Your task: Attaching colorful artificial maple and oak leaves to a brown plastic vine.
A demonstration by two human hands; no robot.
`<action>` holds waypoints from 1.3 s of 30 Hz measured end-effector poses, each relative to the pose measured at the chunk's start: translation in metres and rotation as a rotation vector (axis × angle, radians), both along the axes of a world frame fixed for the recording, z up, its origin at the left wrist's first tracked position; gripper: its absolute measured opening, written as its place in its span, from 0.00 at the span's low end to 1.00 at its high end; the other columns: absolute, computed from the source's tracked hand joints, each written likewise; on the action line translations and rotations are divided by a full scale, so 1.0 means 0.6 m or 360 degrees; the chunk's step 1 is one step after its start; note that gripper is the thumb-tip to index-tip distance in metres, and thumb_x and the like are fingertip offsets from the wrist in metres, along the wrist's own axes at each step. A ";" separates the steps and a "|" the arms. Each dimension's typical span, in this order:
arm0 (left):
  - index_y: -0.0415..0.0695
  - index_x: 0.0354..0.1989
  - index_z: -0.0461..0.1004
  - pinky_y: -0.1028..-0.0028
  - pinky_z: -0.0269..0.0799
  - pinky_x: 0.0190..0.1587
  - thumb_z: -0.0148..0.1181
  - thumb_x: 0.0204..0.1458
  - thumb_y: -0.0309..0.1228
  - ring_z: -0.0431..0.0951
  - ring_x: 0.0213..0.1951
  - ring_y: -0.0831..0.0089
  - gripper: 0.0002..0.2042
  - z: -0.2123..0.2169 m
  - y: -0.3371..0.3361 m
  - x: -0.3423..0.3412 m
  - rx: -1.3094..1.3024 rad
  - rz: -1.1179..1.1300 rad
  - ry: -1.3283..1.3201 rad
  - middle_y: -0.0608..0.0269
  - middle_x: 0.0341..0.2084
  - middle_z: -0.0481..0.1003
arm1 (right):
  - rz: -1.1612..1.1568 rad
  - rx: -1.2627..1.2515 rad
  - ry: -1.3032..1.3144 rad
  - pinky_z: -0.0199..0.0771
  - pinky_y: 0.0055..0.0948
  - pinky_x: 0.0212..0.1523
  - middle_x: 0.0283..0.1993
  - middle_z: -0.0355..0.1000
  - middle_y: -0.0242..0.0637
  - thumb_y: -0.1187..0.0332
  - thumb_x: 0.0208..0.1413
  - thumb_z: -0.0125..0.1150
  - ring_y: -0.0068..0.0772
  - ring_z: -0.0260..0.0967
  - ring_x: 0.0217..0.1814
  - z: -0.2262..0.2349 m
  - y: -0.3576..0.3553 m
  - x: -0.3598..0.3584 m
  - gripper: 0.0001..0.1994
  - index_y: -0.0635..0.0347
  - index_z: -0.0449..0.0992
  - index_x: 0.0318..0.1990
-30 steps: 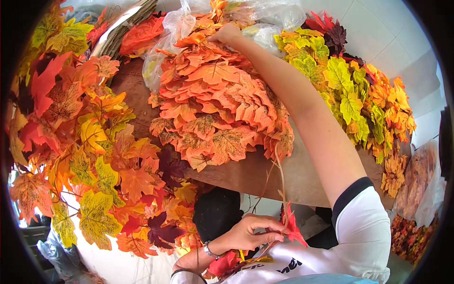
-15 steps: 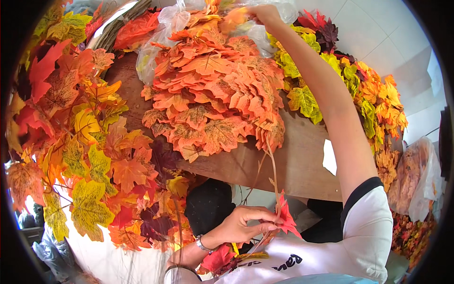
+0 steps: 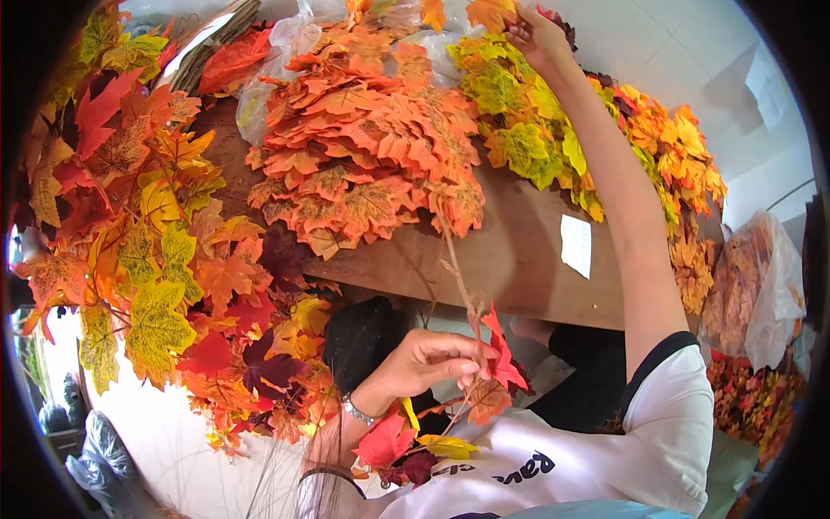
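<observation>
My left hand (image 3: 424,363) is closed in a pinch around a thin brown branch (image 3: 458,277) of artificial maple leaves, in front of my chest. A red leaf (image 3: 504,356) stands out from the branch beside my fingertips. Lower on it hang a brownish-orange leaf (image 3: 489,403), another red leaf (image 3: 386,441) and a yellow one (image 3: 450,446). With my arm stretched far out, my right hand (image 3: 538,39) pinches an orange leaf (image 3: 489,14) at the top edge. Beneath that hand lie yellow-green leaves (image 3: 521,147). A large heap of orange leaves (image 3: 363,156) covers the middle of the table.
The brown wooden table (image 3: 527,251) bears a white paper piece (image 3: 576,246). Finished-looking leaf branches (image 3: 156,329) crowd the left side. Clear plastic bags (image 3: 285,52) lie behind the heap, and a bag of orange leaves (image 3: 752,285) stands at right. A black rounded thing (image 3: 367,342) sits below the table edge.
My right hand has moved right, from behind the orange heap to above the yellow-green leaves, with an orange leaf now plainly in it. My left hand keeps its pinch. The whole view has shifted slightly.
</observation>
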State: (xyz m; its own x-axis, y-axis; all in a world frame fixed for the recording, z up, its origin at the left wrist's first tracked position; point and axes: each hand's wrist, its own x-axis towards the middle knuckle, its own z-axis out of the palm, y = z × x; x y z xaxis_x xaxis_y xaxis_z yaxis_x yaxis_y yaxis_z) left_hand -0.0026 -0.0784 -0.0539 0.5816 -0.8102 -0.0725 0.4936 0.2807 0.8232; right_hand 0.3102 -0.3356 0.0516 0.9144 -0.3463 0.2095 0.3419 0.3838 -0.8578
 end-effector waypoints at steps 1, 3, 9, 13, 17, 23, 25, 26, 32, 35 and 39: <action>0.34 0.27 0.72 0.80 0.70 0.31 0.54 0.50 0.25 0.74 0.33 0.74 0.06 0.005 -0.004 0.002 -0.0005 -0.0028 0.0015 0.58 0.28 0.74 | 0.0148 -0.0027 0.0003 0.65 0.24 0.23 0.23 0.70 0.36 0.69 0.53 0.52 0.27 0.64 0.20 -0.009 -0.033 -0.025 0.08 0.64 0.71 0.27; 0.33 0.28 0.72 0.79 0.70 0.31 0.53 0.51 0.25 0.74 0.32 0.72 0.06 0.014 -0.003 -0.001 -0.0005 -0.0057 0.0059 0.57 0.27 0.74 | 0.0473 -0.0068 0.0024 0.67 0.19 0.26 0.20 0.71 0.30 0.66 0.51 0.56 0.19 0.65 0.19 -0.042 -0.101 -0.079 0.08 0.58 0.74 0.24; 0.32 0.41 0.72 0.80 0.70 0.31 0.52 0.51 0.24 0.74 0.29 0.77 0.10 -0.004 -0.002 -0.015 -0.0105 -0.0078 -0.0102 0.58 0.28 0.75 | 0.0283 -0.0049 0.0466 0.63 0.18 0.22 0.20 0.68 0.28 0.65 0.52 0.57 0.16 0.60 0.17 -0.111 -0.140 -0.316 0.09 0.59 0.73 0.25; 0.33 0.36 0.73 0.81 0.71 0.29 0.55 0.49 0.24 0.75 0.29 0.75 0.08 -0.005 -0.019 -0.023 -0.0003 -0.0071 -0.0075 0.56 0.27 0.75 | 0.0292 -0.0287 0.0747 0.62 0.17 0.20 0.20 0.68 0.29 0.64 0.52 0.57 0.15 0.60 0.17 -0.177 -0.164 -0.410 0.10 0.61 0.73 0.25; 0.34 0.29 0.72 0.80 0.73 0.27 0.57 0.47 0.23 0.76 0.28 0.73 0.04 -0.014 -0.021 -0.025 0.0034 0.0071 -0.0078 0.53 0.27 0.75 | 0.0102 -0.1175 0.0898 0.63 0.20 0.21 0.21 0.70 0.35 0.65 0.51 0.57 0.23 0.63 0.17 -0.193 -0.152 -0.477 0.10 0.63 0.74 0.28; 0.34 0.28 0.72 0.82 0.70 0.23 0.58 0.45 0.20 0.74 0.22 0.78 0.03 -0.007 -0.037 -0.021 0.0042 0.0197 -0.0059 0.54 0.24 0.75 | -0.0245 -0.1956 0.0082 0.66 0.29 0.26 0.23 0.71 0.39 0.65 0.47 0.57 0.33 0.67 0.23 -0.162 -0.099 -0.485 0.09 0.63 0.75 0.29; 0.34 0.30 0.70 0.84 0.69 0.22 0.58 0.45 0.20 0.73 0.21 0.80 0.05 -0.006 -0.045 -0.022 -0.0018 0.0233 -0.0048 0.55 0.23 0.75 | -0.0093 -0.2030 0.0067 0.67 0.30 0.29 0.23 0.71 0.40 0.65 0.47 0.57 0.34 0.68 0.25 -0.160 -0.075 -0.463 0.09 0.63 0.75 0.29; 0.35 0.31 0.70 0.84 0.68 0.21 0.58 0.45 0.20 0.73 0.21 0.79 0.05 -0.004 -0.047 -0.022 -0.0051 0.0248 -0.0043 0.55 0.23 0.75 | -0.0058 -0.2046 0.0065 0.67 0.30 0.29 0.23 0.71 0.40 0.65 0.46 0.57 0.35 0.69 0.26 -0.165 -0.068 -0.445 0.10 0.63 0.75 0.29; 0.38 0.27 0.67 0.83 0.68 0.21 0.60 0.44 0.21 0.74 0.23 0.77 0.07 0.023 -0.068 -0.027 -0.0067 0.0104 -0.0088 0.56 0.21 0.73 | -0.0217 -0.2048 0.0235 0.69 0.25 0.32 0.26 0.74 0.38 0.61 0.44 0.61 0.28 0.71 0.29 -0.184 -0.070 -0.347 0.14 0.63 0.76 0.33; 0.39 0.26 0.66 0.82 0.68 0.21 0.60 0.44 0.21 0.74 0.21 0.78 0.07 0.034 -0.086 -0.026 -0.0053 0.0026 -0.0117 0.56 0.21 0.73 | -0.0214 -0.2095 0.0295 0.69 0.27 0.31 0.25 0.74 0.39 0.60 0.42 0.62 0.30 0.72 0.27 -0.185 -0.052 -0.328 0.15 0.63 0.76 0.33; 0.38 0.26 0.67 0.83 0.68 0.22 0.59 0.45 0.21 0.73 0.20 0.79 0.06 0.012 -0.098 -0.024 -0.0075 0.0065 -0.0124 0.55 0.22 0.74 | -0.0141 -0.2227 0.0371 0.69 0.25 0.29 0.22 0.73 0.38 0.60 0.42 0.63 0.30 0.72 0.27 -0.191 -0.048 -0.313 0.15 0.64 0.76 0.31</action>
State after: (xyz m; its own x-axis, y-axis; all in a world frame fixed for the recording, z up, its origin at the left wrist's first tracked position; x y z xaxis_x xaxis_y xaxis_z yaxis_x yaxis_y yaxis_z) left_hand -0.0171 -0.1373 -0.0465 0.6168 -0.7870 0.0122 0.4157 0.3389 0.8440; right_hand 0.1227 -0.3646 -0.0630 0.9617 -0.0392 0.2713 0.1200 -0.8297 -0.5452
